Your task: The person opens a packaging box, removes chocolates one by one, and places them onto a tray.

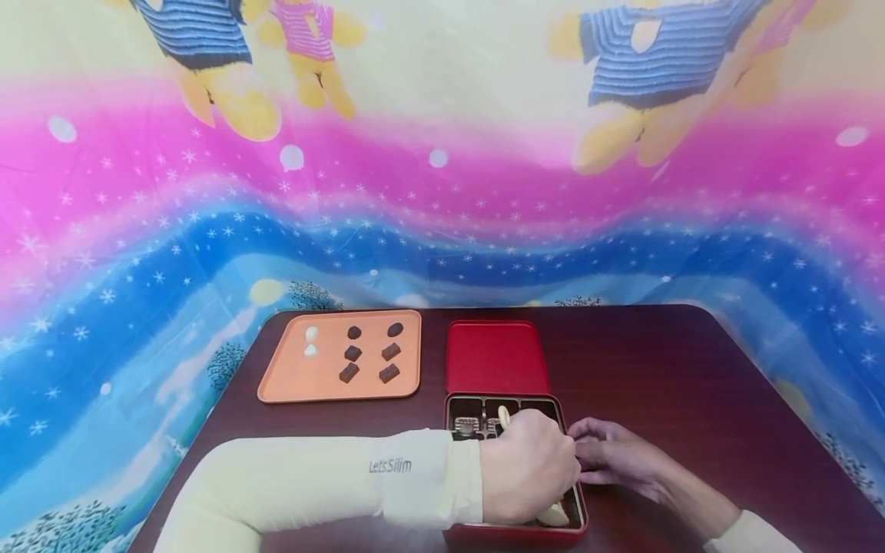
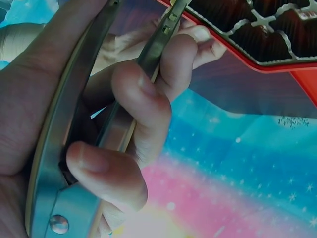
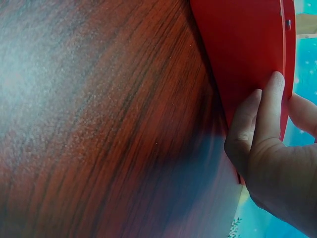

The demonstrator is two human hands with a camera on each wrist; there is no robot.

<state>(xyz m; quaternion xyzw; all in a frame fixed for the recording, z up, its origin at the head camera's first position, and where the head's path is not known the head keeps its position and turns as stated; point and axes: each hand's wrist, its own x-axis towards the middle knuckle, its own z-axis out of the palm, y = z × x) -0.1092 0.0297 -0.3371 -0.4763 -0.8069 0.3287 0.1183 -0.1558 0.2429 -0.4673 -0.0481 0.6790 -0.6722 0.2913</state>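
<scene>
My left hand grips metal tongs with a pivot rivet, over a divided box; the fingers curl round both tong arms. Part of the tongs' tips is outside the left wrist view, and my hand hides much of the box in the head view. Against the right outer wall of the red box, my right hand rests its extended fingers, with the thumb by the rim. Dark compartments fill the box. On an orange tray are two white chocolates and several dark chocolates.
A red lid lies flat just behind the box. The dark wooden table extends to the right of it. A patterned cloth hangs behind the table.
</scene>
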